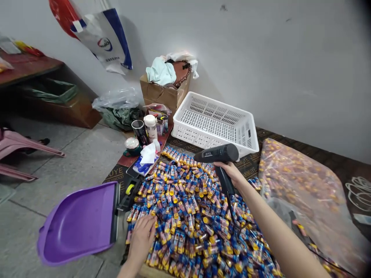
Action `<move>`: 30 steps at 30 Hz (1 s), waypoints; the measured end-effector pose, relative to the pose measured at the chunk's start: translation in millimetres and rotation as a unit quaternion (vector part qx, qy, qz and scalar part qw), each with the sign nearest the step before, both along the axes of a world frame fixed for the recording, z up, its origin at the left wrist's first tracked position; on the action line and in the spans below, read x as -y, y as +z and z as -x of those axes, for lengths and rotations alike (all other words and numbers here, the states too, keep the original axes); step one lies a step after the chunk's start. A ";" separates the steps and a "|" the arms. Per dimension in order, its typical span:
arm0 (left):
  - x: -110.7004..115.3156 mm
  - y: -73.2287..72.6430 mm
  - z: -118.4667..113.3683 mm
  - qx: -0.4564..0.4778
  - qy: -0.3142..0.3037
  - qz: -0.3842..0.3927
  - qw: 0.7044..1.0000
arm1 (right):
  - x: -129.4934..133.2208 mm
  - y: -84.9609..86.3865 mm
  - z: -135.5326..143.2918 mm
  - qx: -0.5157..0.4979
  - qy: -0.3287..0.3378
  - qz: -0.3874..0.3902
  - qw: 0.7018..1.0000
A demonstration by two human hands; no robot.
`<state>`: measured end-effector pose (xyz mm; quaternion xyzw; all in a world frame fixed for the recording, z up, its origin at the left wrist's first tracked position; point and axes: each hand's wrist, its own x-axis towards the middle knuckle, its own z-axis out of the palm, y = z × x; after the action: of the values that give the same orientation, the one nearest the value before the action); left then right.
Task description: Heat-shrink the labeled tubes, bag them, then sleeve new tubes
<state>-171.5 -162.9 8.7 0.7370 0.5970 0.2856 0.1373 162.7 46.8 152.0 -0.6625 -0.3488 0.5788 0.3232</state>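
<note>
A wide heap of small clear tubes (188, 204) with blue and yellow ends covers the table before me. My right hand (230, 173) is wrapped around the handle of a black hair dryer (216, 153) above the far part of the heap. The dryer's barrel points left, and its cord hangs down over the tubes. At the near left side of the heap, my left hand (143, 231) lies palm down with fingers stretched out, touching tubes and holding nothing that I can see.
A white perforated crate (214, 144) stands behind the heap. At right lies a large clear bag of tubes (301, 193). A purple dustpan (78, 224) and black tape dispenser (129, 195) are at left. A tissue pack (145, 166), cup (139, 131) and white-lidded bottle (150, 127) stand farther back.
</note>
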 end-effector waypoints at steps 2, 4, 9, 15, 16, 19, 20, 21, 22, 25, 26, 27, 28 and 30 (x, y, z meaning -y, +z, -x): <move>-20.3 0.3 11.6 -0.006 -0.013 -0.001 1.000 | -3.7 -2.1 12.7 -0.006 0.012 0.000 1.000; -47.3 1.0 13.8 -0.004 -0.039 -0.001 0.999 | -4.3 -4.4 20.4 -0.008 0.015 -0.005 1.000; -148.4 9.1 -24.5 -0.012 -0.118 0.033 0.992 | 12.1 -6.4 5.9 0.035 -0.051 -0.013 0.998; -276.1 -6.6 -140.2 -0.092 -0.224 0.117 0.963 | 45.3 6.6 -48.4 0.066 -0.206 -0.006 0.976; -291.1 -14.5 -158.7 -0.094 -0.238 0.123 0.959 | 48.6 8.6 -54.9 0.060 -0.214 0.000 0.975; -317.6 -38.7 -194.8 -0.099 -0.265 0.141 0.949 | 53.6 10.2 -67.7 0.052 -0.216 0.032 0.975; -319.1 -44.9 -199.5 -0.103 -0.271 0.146 0.946 | 54.0 9.1 -70.5 0.051 -0.206 0.045 0.976; -316.8 -49.4 -200.7 -0.105 -0.275 0.149 0.944 | 54.0 7.3 -72.9 0.049 -0.196 0.059 0.978; -310.9 -52.1 -199.2 -0.105 -0.277 0.148 0.944 | 53.6 5.0 -75.0 0.047 -0.187 0.070 0.979; -281.7 -49.3 -185.8 -0.072 -0.292 0.110 0.947 | 49.4 -2.9 -80.4 0.041 -0.183 0.071 0.980; -273.4 -45.8 -180.8 -0.055 -0.301 0.089 0.948 | 46.7 -5.5 -81.5 0.038 -0.180 0.069 0.981; -268.4 -41.9 -176.8 -0.041 -0.305 0.069 0.949 | 43.2 -7.9 -82.2 0.034 -0.173 0.068 0.982; -267.8 -38.1 -173.8 -0.034 -0.297 0.053 0.953 | 39.0 -10.3 -82.1 0.030 -0.165 0.068 0.983; -280.2 -32.8 -171.7 -0.052 -0.225 0.045 0.972 | 29.0 -14.5 -80.0 0.028 -0.148 0.069 0.986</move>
<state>0.3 117.3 -24.1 0.8594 0.4340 0.1814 0.2002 242.7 17.8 137.5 -0.7436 -0.2155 0.5284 0.3484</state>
